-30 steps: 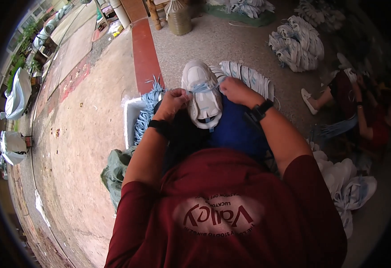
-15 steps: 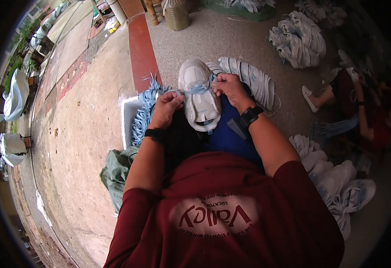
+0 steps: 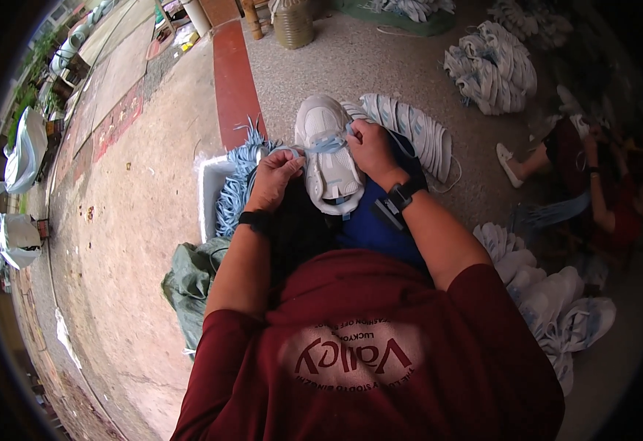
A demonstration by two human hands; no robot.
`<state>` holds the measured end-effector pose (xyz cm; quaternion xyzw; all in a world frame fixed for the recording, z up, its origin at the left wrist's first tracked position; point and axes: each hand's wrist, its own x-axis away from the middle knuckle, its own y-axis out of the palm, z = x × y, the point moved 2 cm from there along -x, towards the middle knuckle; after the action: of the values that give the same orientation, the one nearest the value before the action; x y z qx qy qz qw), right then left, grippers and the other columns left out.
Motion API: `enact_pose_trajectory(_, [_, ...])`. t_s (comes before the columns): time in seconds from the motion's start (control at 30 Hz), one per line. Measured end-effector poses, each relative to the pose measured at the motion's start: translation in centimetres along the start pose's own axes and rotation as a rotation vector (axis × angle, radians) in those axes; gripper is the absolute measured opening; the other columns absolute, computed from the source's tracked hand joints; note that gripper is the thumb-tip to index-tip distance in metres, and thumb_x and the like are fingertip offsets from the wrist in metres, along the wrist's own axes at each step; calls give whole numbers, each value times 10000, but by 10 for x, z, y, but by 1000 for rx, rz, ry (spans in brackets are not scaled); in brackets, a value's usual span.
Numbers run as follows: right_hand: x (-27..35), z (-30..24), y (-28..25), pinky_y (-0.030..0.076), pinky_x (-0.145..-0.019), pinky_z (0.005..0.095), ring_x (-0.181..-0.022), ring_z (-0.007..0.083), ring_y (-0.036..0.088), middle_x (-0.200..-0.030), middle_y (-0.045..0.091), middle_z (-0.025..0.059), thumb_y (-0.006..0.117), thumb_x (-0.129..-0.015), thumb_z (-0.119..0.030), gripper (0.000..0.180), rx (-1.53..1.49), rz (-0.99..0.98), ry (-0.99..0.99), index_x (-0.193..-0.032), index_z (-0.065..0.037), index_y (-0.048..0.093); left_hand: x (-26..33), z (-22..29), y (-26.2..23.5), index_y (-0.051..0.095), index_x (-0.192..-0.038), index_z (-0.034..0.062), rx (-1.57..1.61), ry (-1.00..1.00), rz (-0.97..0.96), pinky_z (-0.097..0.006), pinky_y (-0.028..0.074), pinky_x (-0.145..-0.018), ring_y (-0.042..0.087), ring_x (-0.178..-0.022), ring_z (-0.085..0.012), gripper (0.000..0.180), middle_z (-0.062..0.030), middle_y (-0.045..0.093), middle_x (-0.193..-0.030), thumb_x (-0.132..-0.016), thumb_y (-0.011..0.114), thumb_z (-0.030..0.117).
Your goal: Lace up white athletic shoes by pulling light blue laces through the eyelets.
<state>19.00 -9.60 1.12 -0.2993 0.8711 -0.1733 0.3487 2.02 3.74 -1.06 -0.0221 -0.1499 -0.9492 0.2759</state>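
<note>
A white shoe upper (image 3: 323, 121) rests on my lap, toe pointing away, with a light-blue shoelace (image 3: 329, 144) running across its lower eyelets. At its left edge, my left hand (image 3: 281, 173) pinches one end of the lace between thumb and fingers. My right hand (image 3: 373, 153) is closed on the lace at the right side, and a loop of it trails past the knuckles. Beside my left forearm, a white foam box (image 3: 209, 198) is heaped with light-blue laces (image 3: 239, 192). A row of nested white shoe uppers (image 3: 413, 132) lies just beyond my right hand.
A bundle of white uppers (image 3: 492, 67) lies far right, and a pile of laced uppers (image 3: 549, 294) sits near my right elbow. A co-worker (image 3: 608, 191) sits at the right. A green sack (image 3: 189, 283) is at my left; a ribbed jar (image 3: 292, 26) stands ahead.
My right hand has turned and its fingers have curled in closer to the shoe's right edge. My left hand stays nearly in place.
</note>
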Motion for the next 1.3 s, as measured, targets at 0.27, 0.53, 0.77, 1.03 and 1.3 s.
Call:
enact_pose_trajectory(0.27, [6, 27, 6, 405, -479, 318, -494, 267, 526, -584, 541, 175, 683, -677, -60, 172, -290, 19, 337, -642, 8, 529, -1, 0, 3, 574, -729, 86, -3, 24, -23, -197, 439, -692, 530, -761, -55, 108, 2, 607, -964, -817, 636, 75])
enact_pose_trajectory(0.53, [12, -38, -8, 485, -639, 404, -695, 324, 592, -655, 588, 164, 592, -746, -154, 152, 437, -150, 36, -683, -16, 594, 1, -3, 1, 576, -720, 56, -67, 64, -3, -201, 410, -655, 483, -696, -55, 110, 1, 594, -914, -814, 632, 60])
enact_pose_trajectory(0.77, [16, -22, -2, 475, -649, 418, -684, 337, 567, -671, 579, 173, 536, -670, -23, 39, 385, -107, -145, -672, -2, 570, -1, -3, 4, 555, -733, 55, -123, 99, 0, -186, 381, -586, 459, -621, -37, 121, 50, 530, -680, -806, 650, 75])
enact_pose_trajectory(1.03, [0, -34, -20, 455, -570, 413, -637, 336, 545, -650, 506, 157, 519, -708, -19, 32, 399, -488, -508, -687, -43, 521, 0, -2, 4, 579, -740, 57, -117, 67, 8, -191, 382, -609, 469, -637, -43, 104, 42, 537, -695, -825, 630, 88])
enact_pose_trajectory(1.3, [3, -70, -7, 469, -588, 387, -672, 308, 567, -742, 527, 145, 520, -709, -10, 18, 303, -631, -597, -723, -22, 524, -3, -5, 2, 590, -742, 67, -16, 35, 46, -187, 388, -529, 482, -560, -42, 107, 38, 561, -645, -837, 621, 107])
